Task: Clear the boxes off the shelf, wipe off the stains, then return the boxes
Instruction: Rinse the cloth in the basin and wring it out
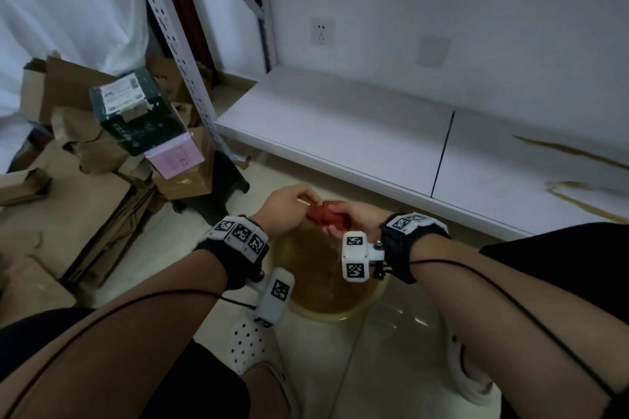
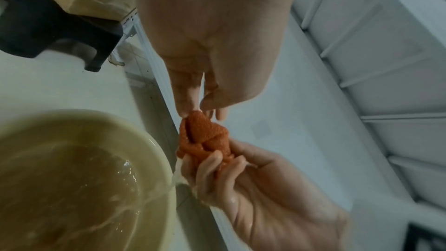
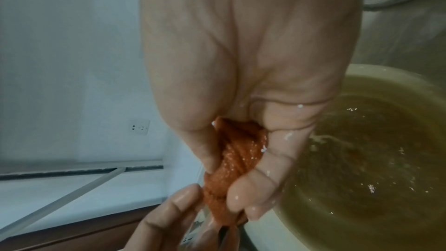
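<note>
Both hands wring a twisted red-orange cloth over a cream basin of brownish water. My left hand pinches the cloth's upper end between thumb and fingers. My right hand grips its lower part in a wet fist, and water streams down into the basin. The white shelf stands bare, with brown stains streaked across its right panel. A dark green box and brown cardboard boxes are piled on the floor at the left.
A black stool stands under the box pile beside the shelf's perforated upright. My white perforated shoes flank the basin on the pale floor. A wall socket sits behind the shelf.
</note>
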The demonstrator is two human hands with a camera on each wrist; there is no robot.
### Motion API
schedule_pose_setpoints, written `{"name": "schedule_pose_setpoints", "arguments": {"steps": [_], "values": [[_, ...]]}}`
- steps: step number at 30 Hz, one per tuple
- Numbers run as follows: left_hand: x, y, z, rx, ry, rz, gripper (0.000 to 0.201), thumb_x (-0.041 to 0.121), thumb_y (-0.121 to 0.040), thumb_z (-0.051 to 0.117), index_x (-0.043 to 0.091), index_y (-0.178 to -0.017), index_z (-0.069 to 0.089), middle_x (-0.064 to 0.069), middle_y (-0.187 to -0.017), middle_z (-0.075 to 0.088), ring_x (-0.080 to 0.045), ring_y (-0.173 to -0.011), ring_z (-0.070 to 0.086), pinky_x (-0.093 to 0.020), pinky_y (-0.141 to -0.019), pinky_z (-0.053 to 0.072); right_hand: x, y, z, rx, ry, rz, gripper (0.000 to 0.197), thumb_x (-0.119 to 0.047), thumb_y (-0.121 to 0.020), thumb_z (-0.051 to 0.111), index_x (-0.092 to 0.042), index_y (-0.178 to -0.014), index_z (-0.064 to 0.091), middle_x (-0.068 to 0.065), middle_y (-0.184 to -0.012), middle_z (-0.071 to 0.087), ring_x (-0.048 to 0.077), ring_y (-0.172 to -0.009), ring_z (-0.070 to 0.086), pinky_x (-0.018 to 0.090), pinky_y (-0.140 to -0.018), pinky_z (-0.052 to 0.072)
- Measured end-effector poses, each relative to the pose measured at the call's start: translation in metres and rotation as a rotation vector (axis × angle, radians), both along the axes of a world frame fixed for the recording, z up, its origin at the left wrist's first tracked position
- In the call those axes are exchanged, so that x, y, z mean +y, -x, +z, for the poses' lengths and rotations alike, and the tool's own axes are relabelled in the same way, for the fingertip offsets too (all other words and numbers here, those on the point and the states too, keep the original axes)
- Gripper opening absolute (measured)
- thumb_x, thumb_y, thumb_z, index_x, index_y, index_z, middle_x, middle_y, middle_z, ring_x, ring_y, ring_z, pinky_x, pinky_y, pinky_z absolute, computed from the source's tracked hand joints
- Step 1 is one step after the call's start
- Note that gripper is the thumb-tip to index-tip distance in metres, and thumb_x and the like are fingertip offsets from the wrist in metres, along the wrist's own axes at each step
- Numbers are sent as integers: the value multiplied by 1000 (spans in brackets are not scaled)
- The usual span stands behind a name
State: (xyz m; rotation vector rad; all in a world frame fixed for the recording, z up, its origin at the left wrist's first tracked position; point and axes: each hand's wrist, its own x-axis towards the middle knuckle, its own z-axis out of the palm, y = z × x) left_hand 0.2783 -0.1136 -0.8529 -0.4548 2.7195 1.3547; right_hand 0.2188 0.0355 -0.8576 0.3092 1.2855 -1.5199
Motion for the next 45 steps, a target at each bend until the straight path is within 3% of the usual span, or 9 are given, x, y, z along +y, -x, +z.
{"name": "schedule_pose_setpoints", "arguments": {"steps": [5,10,14,17,21,26,33,38,45], "values": [[10,-4,-13,116,358,-486,74,-2,-81,58,23,-145,30,-1,-154,24,-17,-138,31,-26,-114,28,4,7,15,72,-81,86,28,-9,-95,44,-2,-122,41,17,-82,55,18,-64,55,18,-44,52],[18,-1,-17,162,430,-515,79,4,-79,60,23,-147,25,3,-159,8,-18,-141,30,-32,-112,34,6,4,30,161,-124,188,16,0,-89,37,-3,-98,50,16,-86,51,20,-67,53,18,-45,50],[26,1,-11,111,460,-512,81,2,-77,60,21,-148,25,1,-154,27,-18,-134,41,-31,-107,40,5,0,26,225,-207,287,26,8,-86,30,2,-99,52,16,-84,53,21,-68,55,16,-47,50],[34,-2,-10,105,480,-467,66,8,-82,60,23,-141,36,0,-139,49,-18,-121,53,-28,-98,42,5,-3,25,275,-280,347,23,5,-87,28,0,-79,49,15,-76,53,20,-61,55,17,-50,47],[33,0,-14,88,486,-461,53,12,-83,59,17,-134,43,-5,-127,58,-22,-115,56,-29,-94,42,-5,-8,17,469,-371,544,31,-1,-94,33,-2,-66,48,11,-63,46,12,-40,45,14,-31,34],[33,5,-20,-52,538,-446,44,18,-85,59,13,-127,47,-8,-119,62,-27,-108,59,-31,-87,44,-6,-13,11,701,-444,737,42,-5,-98,33,-8,-58,45,6,-56,42,8,-34,40,12,-32,30],[32,14,-20,-165,553,-383,37,10,-87,48,5,-124,48,-18,-114,62,-35,-103,59,-40,-85,48,-11,-9,10,1039,-624,877,28,-8,-95,40,-8,-69,49,8,-74,48,20,-70,46,26,-53,33],[30,17,-19,-245,495,-350,33,9,-89,46,6,-121,54,-15,-119,62,-31,-108,59,-35,-92,46,-9,-10,3,1156,-659,856,30,-12,-96,43,-2,-120,55,4,-93,45,16,-86,42,27,-74,34],[30,15,-8,-375,294,-292,25,2,-94,44,-3,-113,59,-16,-106,62,-28,-99,59,-28,-81,45,-6,-12,4,1239,-662,950,30,-16,-97,40,-3,-121,53,16,-119,60,25,-95,56,30,-76,39]]}}
